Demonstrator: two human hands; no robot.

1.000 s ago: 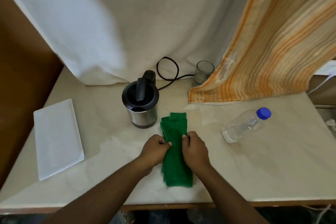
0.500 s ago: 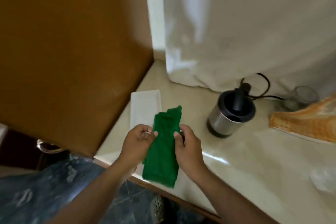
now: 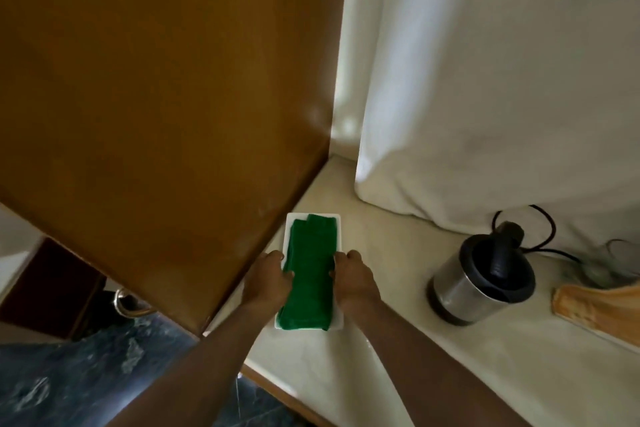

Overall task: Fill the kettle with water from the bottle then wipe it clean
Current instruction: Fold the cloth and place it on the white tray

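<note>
A folded green cloth (image 3: 311,274) lies lengthwise on a white rectangular tray (image 3: 338,229) at the left end of the counter. My left hand (image 3: 268,279) grips the cloth's left edge and my right hand (image 3: 353,279) grips its right edge. The steel kettle (image 3: 478,284) with a black lid and handle stands upright to the right, apart from both hands. The water bottle is out of view.
A brown wooden panel (image 3: 156,114) rises just left of the tray. A white sheet (image 3: 502,80) hangs behind the counter (image 3: 398,374). A black cord (image 3: 540,236), a clear glass (image 3: 616,260) and striped orange fabric (image 3: 595,308) sit beyond the kettle.
Both hands carried the green cloth from beside the kettle leftward and set it down on the white tray. The view swung left, so the bottle left the frame.
</note>
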